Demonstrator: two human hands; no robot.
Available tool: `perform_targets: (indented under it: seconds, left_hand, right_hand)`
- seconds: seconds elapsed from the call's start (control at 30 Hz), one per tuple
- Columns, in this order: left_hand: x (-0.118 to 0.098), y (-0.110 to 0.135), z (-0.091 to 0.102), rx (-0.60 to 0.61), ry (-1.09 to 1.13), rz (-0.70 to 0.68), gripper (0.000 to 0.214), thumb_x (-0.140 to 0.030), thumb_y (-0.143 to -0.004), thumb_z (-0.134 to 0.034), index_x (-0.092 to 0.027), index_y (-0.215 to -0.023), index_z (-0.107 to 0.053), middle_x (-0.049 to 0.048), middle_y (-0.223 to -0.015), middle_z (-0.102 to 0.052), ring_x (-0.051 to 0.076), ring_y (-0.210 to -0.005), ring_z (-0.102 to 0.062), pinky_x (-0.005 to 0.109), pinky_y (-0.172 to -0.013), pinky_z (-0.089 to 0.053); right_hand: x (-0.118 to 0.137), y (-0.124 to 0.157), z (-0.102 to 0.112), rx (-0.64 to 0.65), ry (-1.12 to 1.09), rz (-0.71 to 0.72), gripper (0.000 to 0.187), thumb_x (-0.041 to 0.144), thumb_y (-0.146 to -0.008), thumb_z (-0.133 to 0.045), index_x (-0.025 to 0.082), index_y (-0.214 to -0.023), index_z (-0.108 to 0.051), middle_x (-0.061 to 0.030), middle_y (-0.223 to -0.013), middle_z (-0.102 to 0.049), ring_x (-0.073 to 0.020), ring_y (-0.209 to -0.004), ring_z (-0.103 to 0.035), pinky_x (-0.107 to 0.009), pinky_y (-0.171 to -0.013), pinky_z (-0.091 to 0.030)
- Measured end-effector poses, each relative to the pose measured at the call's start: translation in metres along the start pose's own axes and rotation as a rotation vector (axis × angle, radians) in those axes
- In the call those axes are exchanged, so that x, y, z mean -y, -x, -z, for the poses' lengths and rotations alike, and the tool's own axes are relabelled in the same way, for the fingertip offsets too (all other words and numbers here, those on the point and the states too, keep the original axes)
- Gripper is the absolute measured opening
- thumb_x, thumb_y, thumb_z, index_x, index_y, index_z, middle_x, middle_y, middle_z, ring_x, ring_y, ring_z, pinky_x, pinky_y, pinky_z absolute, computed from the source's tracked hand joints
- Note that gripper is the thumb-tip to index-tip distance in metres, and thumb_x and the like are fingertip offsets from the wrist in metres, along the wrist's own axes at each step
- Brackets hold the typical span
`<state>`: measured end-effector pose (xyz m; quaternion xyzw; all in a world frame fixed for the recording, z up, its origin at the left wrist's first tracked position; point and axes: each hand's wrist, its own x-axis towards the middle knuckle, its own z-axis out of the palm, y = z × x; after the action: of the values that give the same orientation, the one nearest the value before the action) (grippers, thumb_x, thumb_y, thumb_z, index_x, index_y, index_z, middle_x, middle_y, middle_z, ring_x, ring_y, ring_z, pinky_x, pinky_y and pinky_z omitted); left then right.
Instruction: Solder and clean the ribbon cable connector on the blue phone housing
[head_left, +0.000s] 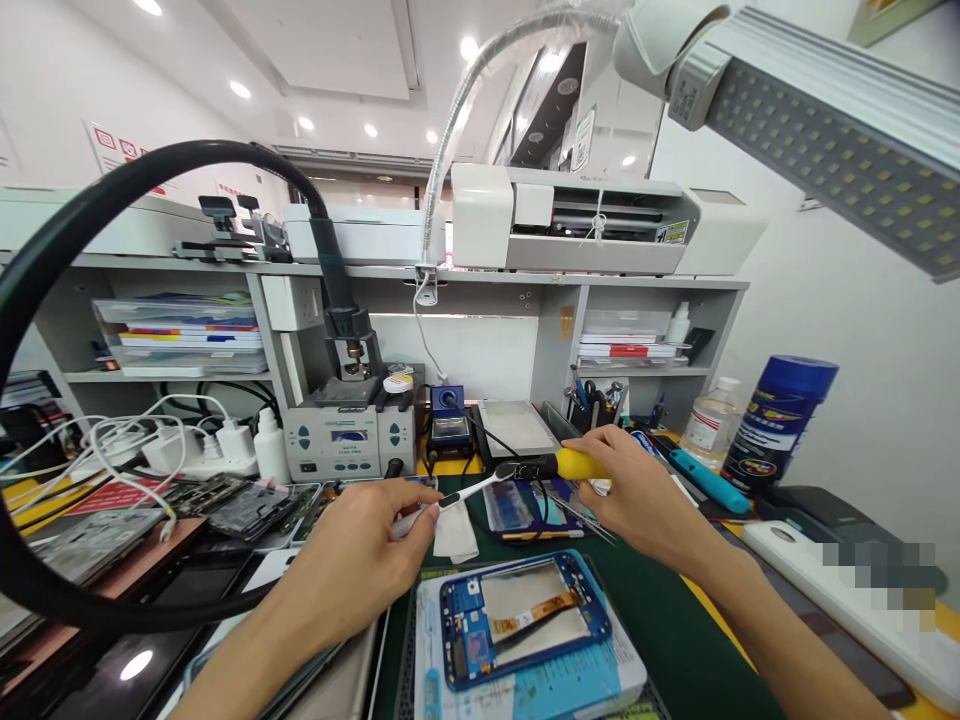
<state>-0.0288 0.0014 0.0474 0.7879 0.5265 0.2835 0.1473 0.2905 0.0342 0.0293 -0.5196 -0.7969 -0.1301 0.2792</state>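
Observation:
Pinched in my left hand [382, 530] is a thin white toothbrush-like stick [476, 488] with a dark patch on its handle. Its far end meets the black front part of a yellow-handled tool [559, 465], whose exact kind I cannot make out. The fingers of my right hand [615, 485] are wrapped round the yellow part. Below both hands, a blue phone mid-frame [525, 620] with a gold flex cable [536, 615] lies on a white and light-blue box [622, 675].
A green mat [675, 640] covers the bench. Phones and boards [251, 515] crowd the left, beside a grey rework station [349, 440]. A black hose [45, 240] arches at left. Tweezers [592, 520], a spray can [780, 420] and a white bar [855, 590] lie or stand to the right.

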Motion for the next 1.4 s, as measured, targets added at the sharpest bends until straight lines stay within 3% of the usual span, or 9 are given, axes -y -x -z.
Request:
perform_targets:
  seconds: [0.47,0.9,1.13,1.4]
  left_hand:
    - [-0.0077,0.0005,0.0018,0.005,-0.01,0.006,0.039,-0.039,-0.094,-0.051,-0.022,-0.108,-0.083,0.0066,-0.101,-0.082,0.03,-0.091,-0.074,0.033,-0.079,-0.054]
    - [-0.0045,0.0007,0.0012,0.053,-0.031,0.017,0.038,-0.04,-0.098,-0.046,-0.024,-0.107,-0.08,0.0018,-0.1,-0.081,0.025,-0.088,-0.074,0.031,-0.074,-0.05]
    - [-0.0039,-0.0004,0.0019,0.053,-0.029,0.012,0.036,-0.038,-0.097,-0.048,-0.026,-0.106,-0.08,-0.0009,-0.109,-0.081,0.026,-0.101,-0.073,0.031,-0.082,-0.05]
    - [-0.0048,-0.0001,0.0019,0.061,-0.035,-0.005,0.035,-0.037,-0.098,-0.047,-0.025,-0.101,-0.081,-0.0006,-0.1,-0.081,0.023,-0.087,-0.073,0.03,-0.074,-0.047]
  right_hand:
    - [0.0086,0.0009,0.0007,-0.009,-0.002,0.059,0.027,0.027,-0.099,-0.066,0.021,-0.125,-0.062,-0.007,-0.12,-0.063,-0.0232,-0.102,-0.064,-0.042,-0.085,-0.058]
    - [0.0067,0.0007,0.0014,-0.018,0.035,0.065,0.026,0.029,-0.099,-0.065,0.021,-0.123,-0.063,-0.007,-0.119,-0.064,-0.0229,-0.101,-0.065,-0.042,-0.085,-0.058]
    - [0.0014,0.0004,0.0028,-0.035,0.043,0.063,0.025,0.032,-0.1,-0.065,0.021,-0.123,-0.064,-0.0073,-0.12,-0.065,-0.0232,-0.102,-0.066,-0.043,-0.086,-0.058]
    - [0.0064,0.0003,0.002,-0.036,0.033,0.089,0.024,0.029,-0.1,-0.065,0.021,-0.123,-0.063,-0.0072,-0.12,-0.064,-0.0232,-0.102,-0.065,-0.043,-0.087,-0.057]
